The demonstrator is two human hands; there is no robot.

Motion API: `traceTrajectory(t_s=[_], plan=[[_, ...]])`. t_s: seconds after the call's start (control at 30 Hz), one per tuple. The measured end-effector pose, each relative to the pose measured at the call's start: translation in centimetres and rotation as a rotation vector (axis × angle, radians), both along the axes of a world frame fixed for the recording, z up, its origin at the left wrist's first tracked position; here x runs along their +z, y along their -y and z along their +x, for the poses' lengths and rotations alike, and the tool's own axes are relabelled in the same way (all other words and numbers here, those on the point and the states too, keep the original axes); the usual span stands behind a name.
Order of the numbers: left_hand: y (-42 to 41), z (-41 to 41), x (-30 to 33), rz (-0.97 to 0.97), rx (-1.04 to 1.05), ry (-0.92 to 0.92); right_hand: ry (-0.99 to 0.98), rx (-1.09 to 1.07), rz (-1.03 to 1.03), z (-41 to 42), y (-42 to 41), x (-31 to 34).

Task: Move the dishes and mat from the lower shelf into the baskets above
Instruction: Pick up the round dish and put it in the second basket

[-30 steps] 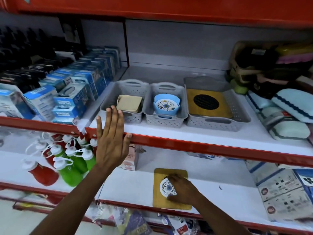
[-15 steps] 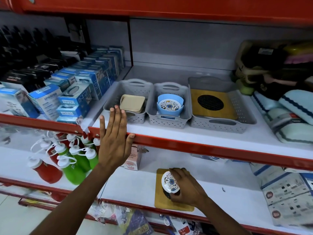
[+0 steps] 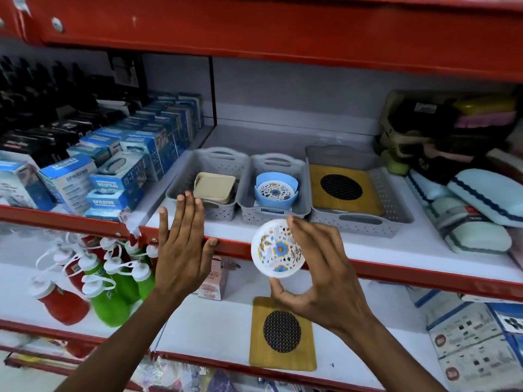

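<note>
The left hand is flat, fingers spread upward; the right hand pinches a small plate between thumb and fingers.

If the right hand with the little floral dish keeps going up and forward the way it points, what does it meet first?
Probably the middle grey basket, which holds a blue bowl. The right hand with the floral dish is already at the red shelf edge; depth is unclear.

Both forearms bare, left hand and right hand ungloved.
</note>
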State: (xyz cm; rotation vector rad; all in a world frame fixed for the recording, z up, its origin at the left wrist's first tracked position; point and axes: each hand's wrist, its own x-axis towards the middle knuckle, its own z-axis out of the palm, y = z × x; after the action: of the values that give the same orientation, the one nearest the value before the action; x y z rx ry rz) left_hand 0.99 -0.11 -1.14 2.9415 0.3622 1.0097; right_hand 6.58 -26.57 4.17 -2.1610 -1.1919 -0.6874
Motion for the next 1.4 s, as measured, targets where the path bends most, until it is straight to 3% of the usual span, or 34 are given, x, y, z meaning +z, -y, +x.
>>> traceTrajectory(t_s=[0.67,0.93,1.13,1.4], plan=[[-0.2,0.2,-0.3,-0.022,-0.045,0.044,-0.239,-0.260,0.062,5.2,-3.9,3.4],[-0.3,0.2,-0.2,-0.017,-0.059,0.059,-0.402,-0.425,-0.281,10.4,-7.8,7.3],[-0.4,0.1,-0.3,-0.018,-0.061,0.069,-0.398,-0.376,-0.416,11.7,-8.2,6.5],[0.0,0.0,0.1,-0.045,-0.056,0.049,-0.413,-0.218,-0.296,10.6,-5.1,4.9]])
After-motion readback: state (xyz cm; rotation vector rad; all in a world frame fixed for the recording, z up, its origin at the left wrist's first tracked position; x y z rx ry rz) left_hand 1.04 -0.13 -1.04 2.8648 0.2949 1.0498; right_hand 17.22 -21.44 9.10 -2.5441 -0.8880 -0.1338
